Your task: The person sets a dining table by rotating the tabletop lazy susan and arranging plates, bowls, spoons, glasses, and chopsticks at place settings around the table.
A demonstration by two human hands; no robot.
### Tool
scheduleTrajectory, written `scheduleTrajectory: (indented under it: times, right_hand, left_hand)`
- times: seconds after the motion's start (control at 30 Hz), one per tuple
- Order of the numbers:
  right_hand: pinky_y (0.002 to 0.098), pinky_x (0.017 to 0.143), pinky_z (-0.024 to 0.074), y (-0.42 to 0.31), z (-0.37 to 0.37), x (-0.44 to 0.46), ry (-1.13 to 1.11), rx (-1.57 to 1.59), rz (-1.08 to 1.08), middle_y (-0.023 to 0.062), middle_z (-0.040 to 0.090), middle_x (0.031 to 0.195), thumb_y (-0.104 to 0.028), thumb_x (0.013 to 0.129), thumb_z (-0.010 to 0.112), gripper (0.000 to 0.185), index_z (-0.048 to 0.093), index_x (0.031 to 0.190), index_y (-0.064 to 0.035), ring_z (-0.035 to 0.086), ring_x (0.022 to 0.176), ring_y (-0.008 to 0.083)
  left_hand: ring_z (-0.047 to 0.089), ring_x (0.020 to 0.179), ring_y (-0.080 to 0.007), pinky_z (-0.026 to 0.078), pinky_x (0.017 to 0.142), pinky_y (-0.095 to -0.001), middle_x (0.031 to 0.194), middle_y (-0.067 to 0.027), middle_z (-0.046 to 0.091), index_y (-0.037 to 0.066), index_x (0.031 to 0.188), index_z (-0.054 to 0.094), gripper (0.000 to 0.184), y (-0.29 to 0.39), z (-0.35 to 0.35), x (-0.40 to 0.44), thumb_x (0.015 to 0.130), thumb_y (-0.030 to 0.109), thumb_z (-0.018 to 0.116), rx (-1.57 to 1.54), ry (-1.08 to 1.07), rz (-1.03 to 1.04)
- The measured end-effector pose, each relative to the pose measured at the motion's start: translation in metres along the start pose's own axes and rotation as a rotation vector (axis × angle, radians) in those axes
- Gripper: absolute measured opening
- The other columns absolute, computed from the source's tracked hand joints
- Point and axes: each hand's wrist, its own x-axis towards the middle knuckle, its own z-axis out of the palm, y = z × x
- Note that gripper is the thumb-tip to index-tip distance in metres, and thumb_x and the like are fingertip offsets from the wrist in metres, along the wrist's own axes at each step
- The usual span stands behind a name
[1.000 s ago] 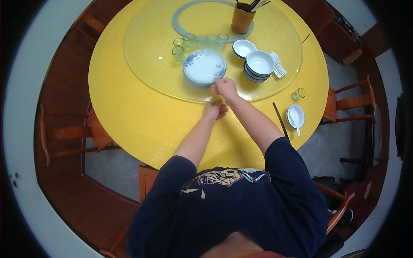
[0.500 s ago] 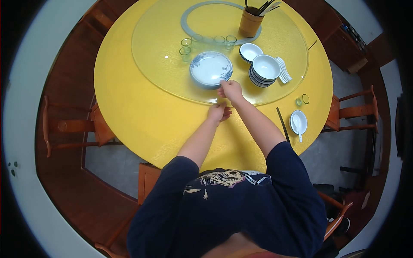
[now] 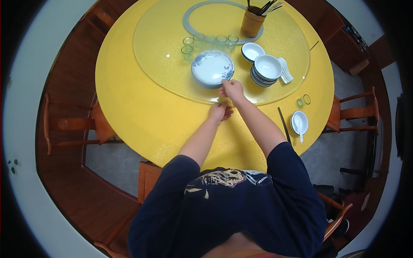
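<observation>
A stack of white plates (image 3: 211,68) with blue floral edges rests on the glass turntable (image 3: 159,73). My right hand (image 3: 232,91) is at the lower right of the stack, thumb on the rim and fingers curled below, pinching the top plate. How many plates the fingers touch is hidden. Just below it, my left hand (image 3: 220,112) is at the near edge of the turntable, fingers loosely stretched to the right and holding nothing that shows. Stacked bowls (image 3: 267,69) and white spoons (image 3: 285,71) lie right of the plates.
Several clear glasses (image 3: 210,41) stand behind the plates. A brown holder (image 3: 252,22) with chopsticks is at the back. On the right of the yellow table (image 3: 129,112) are a bowl with a spoon (image 3: 299,122), dark chopsticks (image 3: 284,124) and a glass (image 3: 303,101).
The whole scene has shifted slightly right in view. Both hands keep the same positions at the plates and the turntable edge.
</observation>
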Motion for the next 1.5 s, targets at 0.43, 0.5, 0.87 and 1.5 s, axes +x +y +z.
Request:
scheduleTrajectory:
  times: [0.43, 0.5, 0.87, 1.5]
  right_hand:
    - [0.0231, 0.045, 0.0406, 0.000, 0.003, -0.003, -0.006, 0.004, 0.019, 0.0089, 0.054, 0.063, -0.027, 0.078, 0.052, 0.027, 0.049, 0.072, -0.0010, 0.050, 0.049, 0.0131]
    - [0.0219, 0.042, 0.0360, -0.001, 0.003, -0.008, -0.063, -0.035, 0.060, 0.0059, 0.051, 0.060, -0.029, 0.078, 0.052, 0.028, 0.050, 0.069, -0.0028, 0.045, 0.045, 0.0105]
    - [0.0214, 0.045, 0.0433, -0.172, -0.008, -0.269, -0.575, 0.891, -1.851, 0.0062, 0.047, 0.060, 0.008, 0.069, 0.046, 0.021, 0.047, 0.053, -0.0057, 0.049, 0.054, 0.0148]
    - [0.0267, 0.048, 0.0394, -0.181, -0.027, -0.309, -0.523, 0.907, -1.908, 0.0087, 0.045, 0.066, 0.013, 0.068, 0.038, 0.019, 0.051, 0.064, 0.0002, 0.044, 0.057, 0.0179]
  left_hand:
    - [0.058, 0.069, -0.0166, 0.048, 0.058, -0.0272, 0.078, -0.0073, 0.056, 0.001, 0.088, 0.050, 0.029, 0.000, 0.001, -0.002, 0.082, 0.029, 0.047, 0.010, 0.009, 0.001]
    - [0.058, 0.069, -0.0163, 0.048, 0.058, -0.0279, 0.081, -0.0079, 0.055, 0.001, 0.091, 0.048, 0.029, 0.000, 0.001, -0.001, 0.083, 0.028, 0.045, -0.006, 0.012, 0.007]
    - [0.055, 0.079, -0.0184, 0.049, 0.064, -0.0268, 0.091, -0.0114, 0.054, -0.003, 0.101, 0.045, 0.037, -0.005, -0.001, 0.010, 0.083, 0.030, 0.047, 0.044, 0.013, -0.009]
    - [0.057, 0.076, -0.0176, 0.050, 0.061, -0.0251, 0.091, -0.0116, 0.055, -0.002, 0.098, 0.045, 0.035, -0.006, 0.003, 0.005, 0.083, 0.029, 0.047, 0.066, 0.041, 0.018]
